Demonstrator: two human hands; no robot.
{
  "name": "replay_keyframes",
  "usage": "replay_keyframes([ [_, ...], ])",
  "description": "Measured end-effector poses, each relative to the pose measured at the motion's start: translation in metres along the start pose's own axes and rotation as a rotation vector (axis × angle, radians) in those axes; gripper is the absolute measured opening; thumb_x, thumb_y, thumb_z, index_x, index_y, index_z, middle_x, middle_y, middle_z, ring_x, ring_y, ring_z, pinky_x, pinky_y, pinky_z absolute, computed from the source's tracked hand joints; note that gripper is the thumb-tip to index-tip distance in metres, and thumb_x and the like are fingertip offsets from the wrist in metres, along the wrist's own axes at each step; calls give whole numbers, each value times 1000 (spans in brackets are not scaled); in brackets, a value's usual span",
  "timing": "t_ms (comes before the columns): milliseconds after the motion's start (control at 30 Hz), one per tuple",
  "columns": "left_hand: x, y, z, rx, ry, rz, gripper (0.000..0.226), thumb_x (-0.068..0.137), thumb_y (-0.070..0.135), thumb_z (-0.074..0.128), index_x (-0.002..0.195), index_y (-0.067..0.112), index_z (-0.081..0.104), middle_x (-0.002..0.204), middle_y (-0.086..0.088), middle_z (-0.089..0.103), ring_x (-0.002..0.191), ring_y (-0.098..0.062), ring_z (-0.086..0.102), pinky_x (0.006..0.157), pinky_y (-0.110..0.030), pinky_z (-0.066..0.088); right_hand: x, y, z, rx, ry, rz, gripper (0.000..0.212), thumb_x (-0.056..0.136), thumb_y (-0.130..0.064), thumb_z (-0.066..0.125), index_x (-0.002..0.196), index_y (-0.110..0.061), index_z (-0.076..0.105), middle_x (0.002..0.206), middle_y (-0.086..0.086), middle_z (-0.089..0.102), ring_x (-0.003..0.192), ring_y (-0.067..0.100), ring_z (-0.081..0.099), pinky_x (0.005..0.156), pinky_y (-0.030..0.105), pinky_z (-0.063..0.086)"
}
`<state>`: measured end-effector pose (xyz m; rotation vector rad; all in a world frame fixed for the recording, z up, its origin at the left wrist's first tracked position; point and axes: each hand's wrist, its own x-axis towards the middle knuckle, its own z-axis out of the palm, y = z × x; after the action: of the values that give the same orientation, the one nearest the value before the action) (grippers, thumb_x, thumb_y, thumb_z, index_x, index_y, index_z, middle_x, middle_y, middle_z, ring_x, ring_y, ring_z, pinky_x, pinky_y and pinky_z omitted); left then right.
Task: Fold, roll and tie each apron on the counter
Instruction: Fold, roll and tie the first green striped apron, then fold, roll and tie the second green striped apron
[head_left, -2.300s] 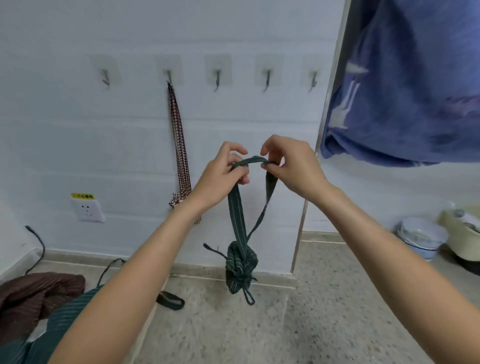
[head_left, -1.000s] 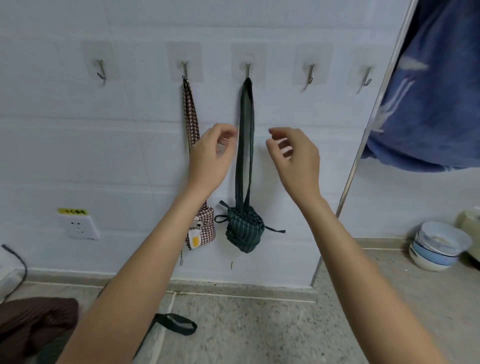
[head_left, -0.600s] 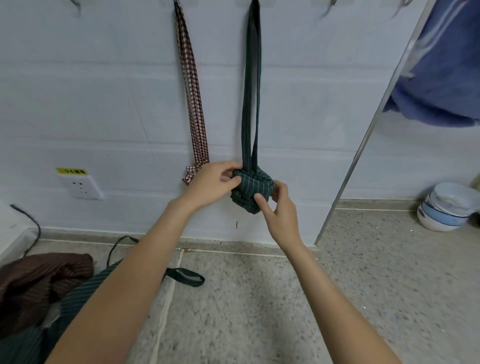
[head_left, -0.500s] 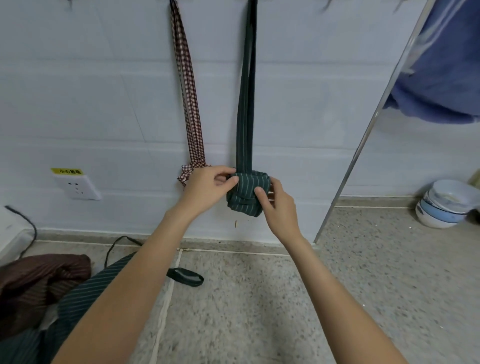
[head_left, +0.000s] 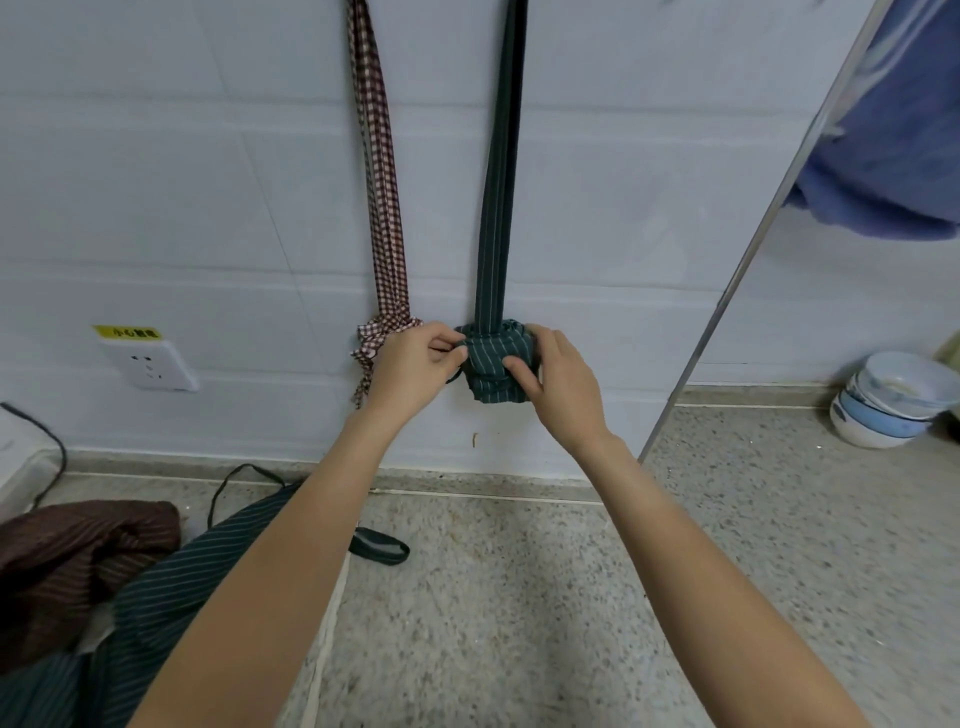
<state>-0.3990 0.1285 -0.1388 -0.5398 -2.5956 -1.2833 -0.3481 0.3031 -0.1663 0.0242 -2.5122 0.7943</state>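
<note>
The speckled stone counter (head_left: 519, 597) carries a brown striped apron (head_left: 78, 551), a green striped apron (head_left: 156, 597) and stacked bowls (head_left: 893, 400).

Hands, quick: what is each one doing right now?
Left hand: pinches the left side of the green rolled apron hanging on the wall.
Right hand: fingers curled round the same roll's right side, thumb on its front.

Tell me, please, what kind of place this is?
Probably a home kitchen or utility corner: a speckled stone counter against a white tiled wall, a wall socket, and stacked bowls.
</note>
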Motion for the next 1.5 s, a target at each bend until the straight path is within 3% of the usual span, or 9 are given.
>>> replay_keyframes([
  [233, -17, 9, -5, 35, 98, 110, 23, 83, 26, 68, 104, 16, 66, 101, 4, 67, 76, -5, 64, 74, -21, 51, -20, -12, -7, 233, 205, 90, 37, 89, -28, 61, 121, -12, 52, 119, 2, 51, 108, 10, 44, 85, 3, 29],
  [333, -32, 19, -10, 98, 158, 175, 21, 87, 25, 63, 106, 16, 62, 105, 5, 64, 72, -1, 60, 67, -12, 45, -32, -27, -17, 210, 309, 30, 25, 92, -22, 57, 115, -13, 57, 115, 1, 55, 107, 13, 44, 88, 7, 31],
  [433, -63, 28, -19, 111, 242, 232, 17, 90, 24, 58, 106, 18, 60, 102, 8, 63, 70, -2, 59, 61, -18, 48, -49, -43, -25, 187, 313, -105, 18, 93, -18, 53, 108, -13, 60, 104, -2, 61, 99, 11, 50, 86, 23, 39],
  [667, -198, -39, -41, 264, 269, 47, 16, 91, 24, 55, 102, 16, 65, 85, 9, 65, 72, 0, 54, 62, -16, 46, -116, -66, 10, 100, -334, -431, 20, 95, -22, 47, 109, -17, 60, 73, 0, 65, 63, 19, 60, 55, 32, 46],
  [800, -306, -96, -64, 315, 146, -212, 18, 91, 22, 55, 105, 17, 66, 94, 5, 68, 84, 2, 53, 75, -24, 50, -155, -83, 65, -32, -815, -659, 27, 96, -24, 43, 119, -18, 57, 104, 3, 64, 91, 25, 62, 68, 37, 50],
  [967, -386, -155, -107, 421, -7, -736, 60, 87, 39, 62, 138, 17, 41, 139, -3, 46, 128, -23, 41, 103, -38, 37, -178, -120, 129, -14, -968, -761, 39, 92, -19, 53, 131, -19, 50, 130, 5, 51, 116, 27, 47, 93, 34, 39],
  [1133, -402, -206, -142, 466, 54, -877, 71, 85, 46, 62, 143, 18, 32, 143, -4, 39, 131, -26, 35, 104, -38, 35, -183, -169, 212, 29, -1019, -560, 52, 90, -30, 59, 138, -20, 40, 137, 7, 40, 122, 32, 40, 97, 43, 41],
  [1333, -363, -279, -150, 469, 35, -762, 66, 86, 43, 61, 142, 20, 34, 141, -2, 40, 128, -23, 38, 100, -35, 39, -188, -197, 303, -221, -1089, -34, 99, 78, -55, 66, 149, -29, 1, 156, 13, -7, 141, 41, 3, 107, 59, 24],
  [1500, -314, -316, -135, 497, -235, -626, 83, 80, 46, 68, 147, 33, 21, 154, 5, 20, 136, -25, 24, 99, -44, 42, -200, -193, 329, -236, -1016, 33, 104, 78, -37, 74, 147, -37, -4, 155, 14, 1, 136, 39, 18, 98, 49, 39],
])
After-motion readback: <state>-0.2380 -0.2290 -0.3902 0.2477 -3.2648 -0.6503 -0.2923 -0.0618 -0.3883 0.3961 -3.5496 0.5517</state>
